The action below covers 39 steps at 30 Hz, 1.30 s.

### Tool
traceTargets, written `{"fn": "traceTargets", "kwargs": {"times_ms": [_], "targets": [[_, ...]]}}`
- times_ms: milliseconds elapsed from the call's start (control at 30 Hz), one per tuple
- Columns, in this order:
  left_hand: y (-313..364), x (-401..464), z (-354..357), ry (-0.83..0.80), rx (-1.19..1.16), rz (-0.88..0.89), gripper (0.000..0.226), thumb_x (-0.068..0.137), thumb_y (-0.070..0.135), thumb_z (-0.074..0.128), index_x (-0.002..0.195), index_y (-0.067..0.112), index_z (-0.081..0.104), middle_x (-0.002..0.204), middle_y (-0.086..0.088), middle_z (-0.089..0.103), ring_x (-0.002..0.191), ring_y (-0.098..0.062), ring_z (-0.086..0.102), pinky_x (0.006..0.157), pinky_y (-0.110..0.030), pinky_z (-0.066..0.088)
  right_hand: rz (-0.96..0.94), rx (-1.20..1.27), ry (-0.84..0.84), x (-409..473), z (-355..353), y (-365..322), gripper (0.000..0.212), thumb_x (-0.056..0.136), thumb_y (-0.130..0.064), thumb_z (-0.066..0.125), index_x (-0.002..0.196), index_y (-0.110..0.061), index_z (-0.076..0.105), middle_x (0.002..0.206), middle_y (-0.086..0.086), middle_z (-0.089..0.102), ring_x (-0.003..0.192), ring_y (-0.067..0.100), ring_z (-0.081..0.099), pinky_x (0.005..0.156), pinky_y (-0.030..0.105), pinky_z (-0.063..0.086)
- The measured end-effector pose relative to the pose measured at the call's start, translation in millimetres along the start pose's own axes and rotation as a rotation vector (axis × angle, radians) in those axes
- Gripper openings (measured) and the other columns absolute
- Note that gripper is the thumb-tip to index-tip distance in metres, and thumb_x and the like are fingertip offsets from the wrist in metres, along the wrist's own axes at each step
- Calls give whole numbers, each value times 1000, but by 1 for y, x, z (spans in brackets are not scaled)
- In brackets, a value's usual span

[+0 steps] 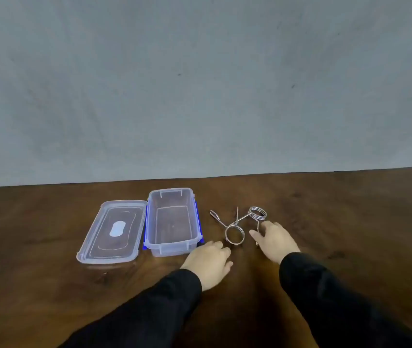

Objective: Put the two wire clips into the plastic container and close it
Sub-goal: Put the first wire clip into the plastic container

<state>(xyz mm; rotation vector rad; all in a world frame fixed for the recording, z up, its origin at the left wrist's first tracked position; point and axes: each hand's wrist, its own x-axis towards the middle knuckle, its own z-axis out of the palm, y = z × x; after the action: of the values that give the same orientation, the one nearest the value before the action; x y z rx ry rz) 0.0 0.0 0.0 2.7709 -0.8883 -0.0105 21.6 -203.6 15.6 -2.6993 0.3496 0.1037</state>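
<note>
A clear plastic container (172, 222) with blue side latches stands open and empty on the wooden table. Its clear lid (113, 232) lies flat just to its left. Two silver wire clips lie right of the container: the near clip (234, 234) has a round coil, and the far clip (258, 213) has its coil standing upright. Their wire arms cross. My left hand (210, 262) rests palm down just in front of the container's near right corner, fingers apart. My right hand (274, 241) is open, its fingertips at the far clip's lower arm.
The dark wooden table (350, 222) runs wide to both sides and ends at a far edge against a grey wall (199, 84). Both black sleeves reach in from the bottom of the view.
</note>
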Motion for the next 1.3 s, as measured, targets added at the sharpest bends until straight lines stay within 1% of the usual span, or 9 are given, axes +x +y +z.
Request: {"fn": "traceTargets", "kwargs": {"times_ms": [100, 367, 633, 733, 833, 1000, 1100, 1200, 1300], "targets": [[-6, -3, 12, 88, 19, 54, 28, 98, 34, 51, 115, 17, 66, 110, -3, 63, 100, -18, 55, 87, -37, 51, -72, 30, 111, 2, 8, -15, 61, 93, -56, 59, 136, -13, 61, 130, 7, 63, 116, 26, 62, 99, 43, 54], [-21, -23, 32, 205, -62, 71, 31, 100, 31, 47, 124, 21, 64, 130, 2, 59, 117, -13, 49, 103, -34, 42, -168, -145, -10, 6, 32, -53, 77, 92, -51, 65, 157, -21, 38, 148, 9, 55, 131, 28, 56, 105, 41, 51], [-21, -33, 31, 256, -72, 136, 29, 99, 26, 46, 110, 16, 70, 113, 1, 65, 101, -14, 54, 89, -35, 49, -107, -52, -35, 12, 39, -60, 41, 86, -39, 69, 121, -21, 58, 118, 6, 60, 102, 23, 60, 84, 34, 52], [-26, -45, 23, 273, -94, 171, 25, 97, 23, 50, 107, 16, 71, 103, 2, 67, 93, -15, 55, 82, -35, 50, -68, 94, -9, 12, 36, -61, 33, 89, -32, 69, 117, -17, 60, 113, 4, 58, 89, 18, 56, 75, 28, 43], [-36, -61, 4, 353, -115, 157, 22, 94, 22, 55, 104, 16, 73, 96, 3, 70, 88, -14, 58, 76, -31, 52, -84, 214, 91, 10, 30, -64, 32, 90, -29, 67, 119, -17, 62, 113, 4, 57, 89, 19, 56, 77, 29, 44], [-74, -81, -30, 544, -83, -15, 28, 93, 26, 51, 97, 14, 76, 92, 0, 72, 88, -15, 62, 81, -30, 51, -186, 391, 113, 9, 15, -93, 26, 92, -26, 66, 117, -20, 63, 113, 1, 57, 101, 17, 61, 77, 26, 49], [-103, -90, -37, 645, -138, -278, 32, 96, 30, 47, 101, 13, 73, 100, -1, 70, 97, -16, 58, 89, -34, 45, -306, 473, 99, 5, 11, -121, 24, 90, -22, 67, 114, -19, 66, 107, -1, 58, 96, 15, 63, 82, 27, 50], [-125, -97, -29, 624, -225, -570, 33, 100, 33, 44, 119, 16, 66, 120, 1, 63, 113, -16, 51, 97, -32, 33, -408, 481, 41, 0, 17, -151, 30, 90, -23, 67, 119, -17, 68, 108, -2, 57, 96, 12, 63, 85, 26, 51], [-136, -103, -11, 541, -239, -634, 48, 99, 40, 29, 126, 19, 63, 125, 2, 63, 117, -17, 52, 102, -39, 38, -441, 391, -57, -3, 31, -178, 33, 91, -28, 66, 122, -17, 67, 112, -3, 58, 98, 15, 63, 87, 28, 54]]}}
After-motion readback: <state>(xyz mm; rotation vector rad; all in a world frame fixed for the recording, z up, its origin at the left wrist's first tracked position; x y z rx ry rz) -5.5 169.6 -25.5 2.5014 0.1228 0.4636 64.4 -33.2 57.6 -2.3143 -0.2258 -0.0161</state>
